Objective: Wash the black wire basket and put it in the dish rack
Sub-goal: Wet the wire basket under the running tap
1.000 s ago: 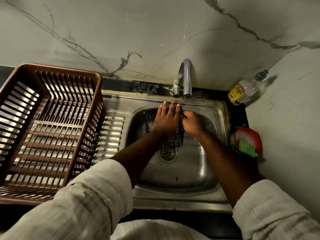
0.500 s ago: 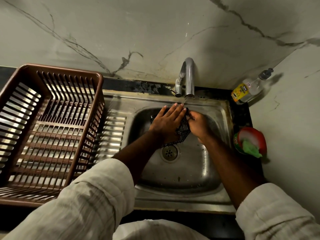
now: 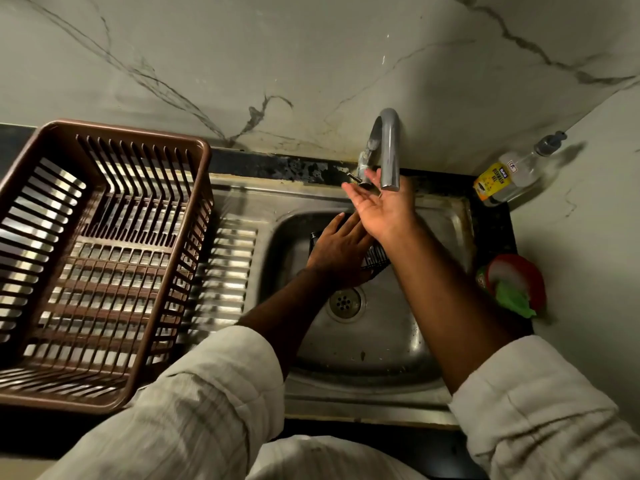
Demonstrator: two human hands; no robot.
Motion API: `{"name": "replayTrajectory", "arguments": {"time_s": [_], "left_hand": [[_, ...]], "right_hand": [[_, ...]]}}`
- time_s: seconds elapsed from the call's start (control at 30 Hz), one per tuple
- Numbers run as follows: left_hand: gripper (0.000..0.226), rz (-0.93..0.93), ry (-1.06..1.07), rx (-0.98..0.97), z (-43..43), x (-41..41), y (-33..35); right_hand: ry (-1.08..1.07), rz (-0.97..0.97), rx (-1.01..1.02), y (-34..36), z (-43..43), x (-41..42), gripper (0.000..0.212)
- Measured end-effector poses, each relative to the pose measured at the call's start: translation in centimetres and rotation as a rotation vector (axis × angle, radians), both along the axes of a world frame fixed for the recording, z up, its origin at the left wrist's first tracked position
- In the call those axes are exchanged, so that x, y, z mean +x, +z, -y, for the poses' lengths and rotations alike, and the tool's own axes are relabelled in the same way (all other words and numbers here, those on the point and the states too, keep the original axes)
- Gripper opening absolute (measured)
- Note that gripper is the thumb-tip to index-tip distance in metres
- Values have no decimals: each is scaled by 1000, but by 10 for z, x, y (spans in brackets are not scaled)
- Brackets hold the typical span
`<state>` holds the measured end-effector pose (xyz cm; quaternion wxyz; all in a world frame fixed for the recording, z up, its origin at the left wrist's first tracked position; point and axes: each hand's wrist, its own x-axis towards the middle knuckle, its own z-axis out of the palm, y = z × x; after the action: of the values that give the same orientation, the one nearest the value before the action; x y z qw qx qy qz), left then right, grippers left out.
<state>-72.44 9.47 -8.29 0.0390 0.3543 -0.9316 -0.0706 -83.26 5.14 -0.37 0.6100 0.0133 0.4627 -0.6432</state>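
the left hand (image 3: 341, 251) lies flat over the black wire basket (image 3: 376, 258), fingers straight and close together, pointing toward the back of the sink (image 3: 453, 216); whether the thumb hooks under the wire cannot be told. the basket sits inside the bowl, mostly hidden beneath those fingers and palm, with only a strip of mesh showing to the right of the knuckles and a dark corner just left of the fingertips. the drain (image 3: 344, 302) is below the heel of that hand, close to the wrist. the right hand (image 3: 384, 209) is raised above the left fingers, palm turned up, fingers spread and relaxed, holding nothing. its fingertips reach to the small tap lever (image 3: 353, 176) and look to be touching or just beside it, while the spout of the faucet (image 3: 389, 147) ends right over the base of those fingers. no stream of water can be made out. the brown dish rack (image 3: 205, 202) stands well to the left of both sets of fingers, on the ribbed drainboard (image 3: 232, 258), with nothing in it. to the right of the right hand, well apart from its fingers, a soap bottle (image 3: 509, 178) leans in the corner, and nearer the forearm a red dish (image 3: 523, 271) holds a green scrubber (image 3: 512, 299).
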Motion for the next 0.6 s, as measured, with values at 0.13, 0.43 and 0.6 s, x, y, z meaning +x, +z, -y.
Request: {"name": "replayTrajectory", "arguments": {"time_s": [0.13, 0.43, 0.6], "left_hand": [[76, -44, -11, 2, 4, -1, -3], [79, -44, 43, -2, 5, -5, -6], [83, 2, 35, -2, 6, -5, -6]], "right_hand": [[-122, 315, 29, 3, 2, 11, 35], [-107, 427, -39, -11, 14, 13, 56], [-131, 442, -33, -3, 16, 3, 68]]}}
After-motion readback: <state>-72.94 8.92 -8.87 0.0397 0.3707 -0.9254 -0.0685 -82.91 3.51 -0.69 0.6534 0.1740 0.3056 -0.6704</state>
